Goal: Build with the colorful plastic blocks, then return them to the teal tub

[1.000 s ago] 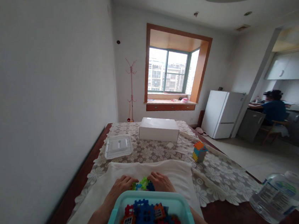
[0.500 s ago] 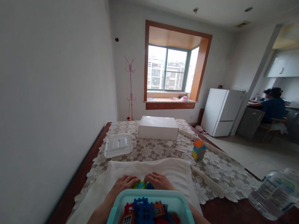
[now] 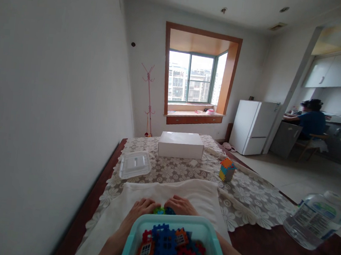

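Just beyond the far rim of the turquoise tub [image 3: 176, 219], green and blue plastic pieces [image 3: 159, 210] show on a white cloth [image 3: 199, 188]. The visible strip runs left to right between your hands; the rest is hidden, so you cannot tell its true long axis or which way it points. Your left hand [image 3: 144, 208] and right hand [image 3: 181, 205] curl over its ends, fingertips hidden; whether they grip cannot be told. Nearer you, the tub holds jumbled, notched pieces. Farther off lie a clear lid [image 3: 136, 165], left, a white box [image 3: 180, 146], and, right, an upright block house [image 3: 226, 170].
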Available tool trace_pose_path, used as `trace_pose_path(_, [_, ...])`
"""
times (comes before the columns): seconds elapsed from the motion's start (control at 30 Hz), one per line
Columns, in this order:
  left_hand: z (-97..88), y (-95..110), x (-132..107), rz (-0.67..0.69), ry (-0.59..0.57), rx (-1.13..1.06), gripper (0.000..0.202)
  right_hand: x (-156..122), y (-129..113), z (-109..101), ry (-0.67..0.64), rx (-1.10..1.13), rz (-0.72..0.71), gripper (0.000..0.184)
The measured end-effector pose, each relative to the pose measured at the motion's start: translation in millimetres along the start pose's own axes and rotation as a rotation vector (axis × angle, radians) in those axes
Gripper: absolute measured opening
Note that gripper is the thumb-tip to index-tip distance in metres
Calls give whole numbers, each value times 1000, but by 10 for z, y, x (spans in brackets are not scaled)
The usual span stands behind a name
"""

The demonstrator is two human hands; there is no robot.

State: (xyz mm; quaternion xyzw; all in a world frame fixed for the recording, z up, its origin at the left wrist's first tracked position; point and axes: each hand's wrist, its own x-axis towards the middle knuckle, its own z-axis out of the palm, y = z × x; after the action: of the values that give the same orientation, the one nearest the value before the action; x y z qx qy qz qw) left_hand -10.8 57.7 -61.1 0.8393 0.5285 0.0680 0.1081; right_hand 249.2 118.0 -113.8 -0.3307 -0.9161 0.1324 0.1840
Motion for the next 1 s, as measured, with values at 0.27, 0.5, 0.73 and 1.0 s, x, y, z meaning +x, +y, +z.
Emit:
trace_pose_path(0.27, [-40, 67, -23, -17, 22, -16, 36, -139, -244, -149, 116, 48, 68, 25])
trace_pose_path(0.5, [-103, 101, -61, -16, 96, -89, 34, -71, -127, -120, 186, -28, 217, 31])
trace_pose_path(0.73, [-115, 93, -68, 31, 134, -117, 30, -74, -117, -105, 172, -43, 236, 27])
trace_pose_path(1.0, [-170, 212, -96, -64, 61, -88, 29, -75, -215, -130, 146, -56, 256, 25])
